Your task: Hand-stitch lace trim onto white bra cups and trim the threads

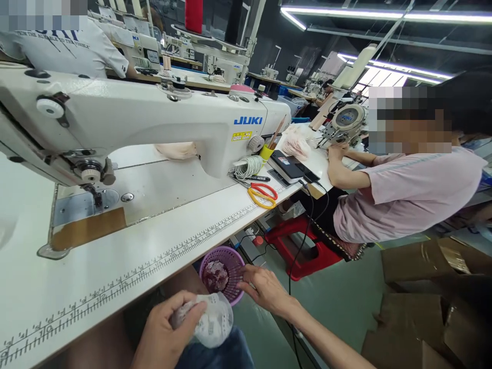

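Note:
My left hand is closed on a rounded, translucent white piece with faint print, like thin film or a pad; its exact kind I cannot make out. It is held over my lap, below the table's front edge. Beside the rim of a purple plastic basket, my right hand has its fingers bent, with thumb and forefinger apart and nothing visible between them. Crumpled pale and reddish scraps lie in the basket. A white sewing machine stands on the table above both hands.
The white table has a printed ruler along its front edge. Scissors, a cord coil and a phone lie to the right. A co-worker sits by a red stool. Black cables hang near my right arm. Cartons stand behind.

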Demonstrator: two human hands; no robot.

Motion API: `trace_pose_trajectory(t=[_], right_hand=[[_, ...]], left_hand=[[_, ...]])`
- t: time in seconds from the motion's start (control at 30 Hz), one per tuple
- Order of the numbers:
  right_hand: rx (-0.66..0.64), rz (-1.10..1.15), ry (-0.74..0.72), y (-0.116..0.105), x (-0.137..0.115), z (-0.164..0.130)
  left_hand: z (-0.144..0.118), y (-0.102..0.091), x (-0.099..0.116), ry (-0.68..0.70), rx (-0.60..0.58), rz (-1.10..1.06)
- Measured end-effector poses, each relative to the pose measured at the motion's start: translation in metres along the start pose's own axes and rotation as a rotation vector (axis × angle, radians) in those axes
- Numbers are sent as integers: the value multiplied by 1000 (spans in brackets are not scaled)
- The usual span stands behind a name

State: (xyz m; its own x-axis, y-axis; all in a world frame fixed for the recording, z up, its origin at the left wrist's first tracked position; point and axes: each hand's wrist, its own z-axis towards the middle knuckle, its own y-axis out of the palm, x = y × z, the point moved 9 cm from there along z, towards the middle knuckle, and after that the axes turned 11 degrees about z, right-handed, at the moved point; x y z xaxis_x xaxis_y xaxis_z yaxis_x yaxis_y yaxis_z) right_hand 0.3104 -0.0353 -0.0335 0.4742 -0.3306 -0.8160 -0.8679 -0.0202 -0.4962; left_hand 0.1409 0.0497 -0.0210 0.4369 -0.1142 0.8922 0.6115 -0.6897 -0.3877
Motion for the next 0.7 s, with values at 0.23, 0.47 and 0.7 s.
trace_pose_trajectory(t=[0.23,0.47,0.7], right_hand=[[-206,704,-15,39,-55,10],[-288,755,71,58,-61,18],[-336,757,55,59,-75,16]], left_hand=[[0,21,-8,-155,-187,-306],[-4,12,-13,-62,-234,-357],[-11,3,-13,-176,-322,-477]])
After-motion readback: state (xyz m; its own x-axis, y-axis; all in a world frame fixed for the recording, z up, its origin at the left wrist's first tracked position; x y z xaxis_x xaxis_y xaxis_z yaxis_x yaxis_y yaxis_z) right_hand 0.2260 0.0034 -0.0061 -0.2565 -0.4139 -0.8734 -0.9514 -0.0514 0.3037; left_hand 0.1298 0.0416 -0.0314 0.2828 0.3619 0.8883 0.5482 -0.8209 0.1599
